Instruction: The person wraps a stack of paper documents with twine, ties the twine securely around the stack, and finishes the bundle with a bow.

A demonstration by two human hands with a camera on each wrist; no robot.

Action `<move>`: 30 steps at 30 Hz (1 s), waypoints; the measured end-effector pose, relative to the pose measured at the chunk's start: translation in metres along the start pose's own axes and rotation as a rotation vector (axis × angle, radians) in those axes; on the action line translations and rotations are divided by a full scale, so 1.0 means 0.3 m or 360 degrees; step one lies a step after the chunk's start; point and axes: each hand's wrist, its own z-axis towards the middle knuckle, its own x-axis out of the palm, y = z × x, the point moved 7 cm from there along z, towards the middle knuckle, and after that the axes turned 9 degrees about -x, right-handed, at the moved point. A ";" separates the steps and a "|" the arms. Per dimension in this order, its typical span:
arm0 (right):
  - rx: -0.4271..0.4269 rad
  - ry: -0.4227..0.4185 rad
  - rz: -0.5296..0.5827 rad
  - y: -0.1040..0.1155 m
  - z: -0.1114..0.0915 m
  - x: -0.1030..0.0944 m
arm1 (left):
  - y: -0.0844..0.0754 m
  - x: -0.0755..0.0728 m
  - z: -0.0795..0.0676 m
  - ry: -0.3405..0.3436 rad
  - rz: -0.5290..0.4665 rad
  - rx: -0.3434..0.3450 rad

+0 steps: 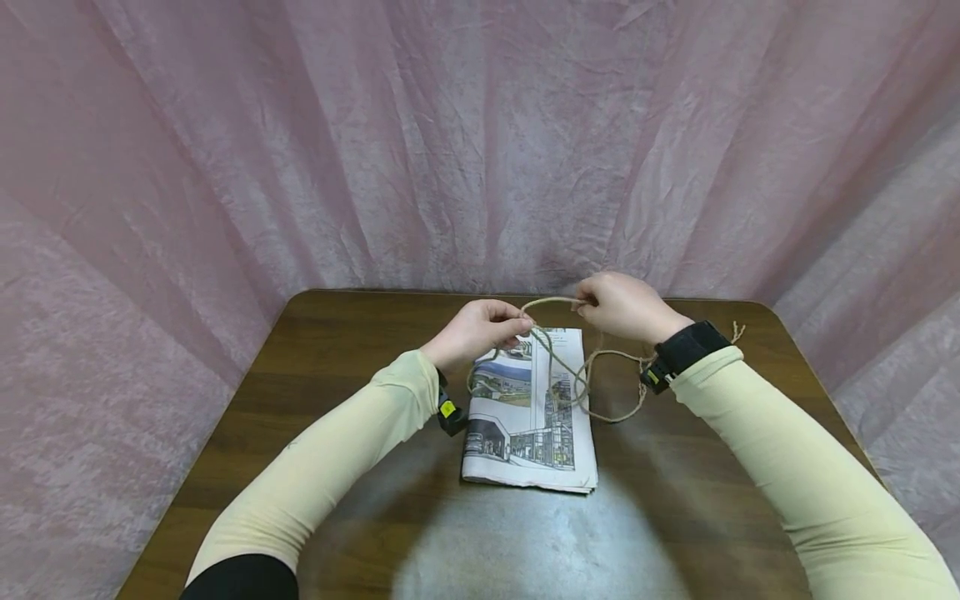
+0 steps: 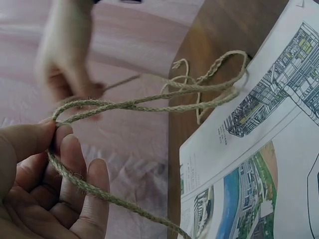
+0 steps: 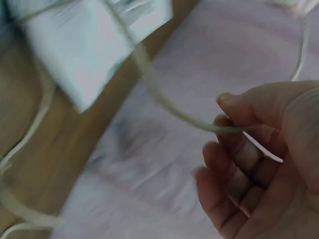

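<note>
A folded newspaper (image 1: pixel 525 417) with printed pictures of buildings lies on the table. Above its far edge my left hand (image 1: pixel 487 329) pinches a tan twine (image 2: pixel 119 201) between thumb and forefinger, the other fingers loosely bent. In the left wrist view the twine doubles into a bend at the fingertips, and one strand runs down toward the paper. My right hand (image 1: pixel 622 304), to the right and slightly higher, holds another part of the same twine (image 3: pixel 179 115) between thumb and fingers. A strand arcs between both hands. The right hand is blurred in the left wrist view.
Loose loops of twine (image 1: pixel 617 417) trail over the newspaper's right side onto the brown wooden table (image 1: pixel 360 400). A frayed twine end (image 1: pixel 738 333) shows beyond the right wrist. Pink curtains (image 1: pixel 480 150) hang behind the table's far edge and at both sides.
</note>
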 end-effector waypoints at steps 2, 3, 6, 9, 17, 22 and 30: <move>0.0086 0.0020 -0.0007 -0.076 -0.043 0.003 | 0.008 -0.004 -0.002 0.0010 -0.0009 -0.0018; 0.0141 0.0021 -0.0008 -0.112 -0.063 -0.001 | 0.012 -0.006 -0.003 0.0013 -0.0014 -0.0024; 0.0298 -0.0022 0.0004 -0.205 -0.114 -0.038 | 0.022 -0.012 -0.004 0.0018 -0.0027 -0.0035; 0.0428 -0.0142 0.0118 -0.258 -0.143 -0.093 | 0.030 -0.013 -0.004 0.0022 -0.0034 -0.0034; 0.0463 -0.0660 0.0530 -0.171 -0.077 -0.228 | 0.040 0.003 -0.007 0.0081 -0.0034 -0.0056; 0.0250 -0.0785 0.0703 -0.029 0.020 -0.259 | 0.040 0.009 -0.007 0.0091 -0.0014 -0.0038; -0.0028 -0.0521 0.1018 0.104 0.144 -0.149 | 0.032 0.016 -0.014 0.0108 -0.0041 -0.0033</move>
